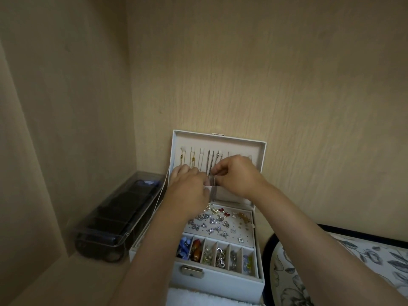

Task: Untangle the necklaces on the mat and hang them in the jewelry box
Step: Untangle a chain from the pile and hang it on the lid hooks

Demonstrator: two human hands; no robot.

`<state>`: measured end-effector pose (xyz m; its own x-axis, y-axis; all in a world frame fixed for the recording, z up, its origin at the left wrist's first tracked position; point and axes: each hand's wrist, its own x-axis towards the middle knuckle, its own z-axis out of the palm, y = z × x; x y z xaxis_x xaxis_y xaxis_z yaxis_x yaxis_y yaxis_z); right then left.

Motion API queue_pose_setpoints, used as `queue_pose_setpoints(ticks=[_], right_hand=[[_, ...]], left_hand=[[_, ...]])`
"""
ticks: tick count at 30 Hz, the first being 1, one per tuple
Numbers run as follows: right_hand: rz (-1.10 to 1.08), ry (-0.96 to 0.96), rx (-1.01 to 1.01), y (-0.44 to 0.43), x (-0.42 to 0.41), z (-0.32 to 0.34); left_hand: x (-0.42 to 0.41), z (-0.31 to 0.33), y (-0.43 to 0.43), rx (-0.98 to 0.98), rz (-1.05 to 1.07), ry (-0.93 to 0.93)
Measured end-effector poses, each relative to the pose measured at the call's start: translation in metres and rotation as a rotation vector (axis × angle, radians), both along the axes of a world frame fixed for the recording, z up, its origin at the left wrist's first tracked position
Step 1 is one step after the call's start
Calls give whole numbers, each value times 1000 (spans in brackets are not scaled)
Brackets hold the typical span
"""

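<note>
1. Jewelry box [217,281] stands open on the shelf [66,281] with its back toward the rear edge. Its lid [261,155] is upright against the back wall.
2. Row of hooks inside the lid: gold chains [193,160] hang at the left, and silver chains [210,161] hang near the middle.
3. Left hand [187,186]: fingers curled, tips pinched on a silver necklace [213,191] in front of the lid lining.
4. Right hand [238,175]: thumb and forefinger pinched on the same necklace, just beside the left fingertips. The other fingers are curled in.
5. The necklace hangs from the pinch as a short doubled strand above the box's top tray. Cannot tell whether its upper end sits on a hook.
6. Earring panel [220,224] fills the back of the tray. A row of narrow compartments [220,255] with beads and charms runs along the front.
7. Clear plastic case [117,217] with dark contents lies along the shelf's left edge, just beside the box.
8. White fluffy mat [198,300] touches the box front at the shelf's near edge.
9. Floral-patterned fabric item [364,266] sits at the right.
</note>
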<state>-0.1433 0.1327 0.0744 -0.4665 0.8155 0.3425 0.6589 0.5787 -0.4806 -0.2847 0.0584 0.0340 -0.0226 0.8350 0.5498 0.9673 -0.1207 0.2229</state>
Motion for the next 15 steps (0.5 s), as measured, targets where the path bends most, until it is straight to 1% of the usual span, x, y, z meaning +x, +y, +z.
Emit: queue_pose_setpoints(ticks=[4, 8, 9, 11, 13, 15], right_hand=[[26, -72, 26, -2, 5, 2], [43, -275, 93, -15, 4, -2], [44, -275, 105, -14, 3, -5], [50, -180, 76, -10, 4, -5], [38, -17, 47, -4, 5, -1], [-25, 90, 101, 1, 6, 6]], left_hand=[[0, 3, -3, -19, -4, -6], [1, 6, -3, -53, -8, -49], [1, 6, -3, -60, -17, -66], [0, 6, -4, -66, -27, -82], [-1, 5, -4, -71, -27, -83], [-3, 3, -2, -65, -33, -77]])
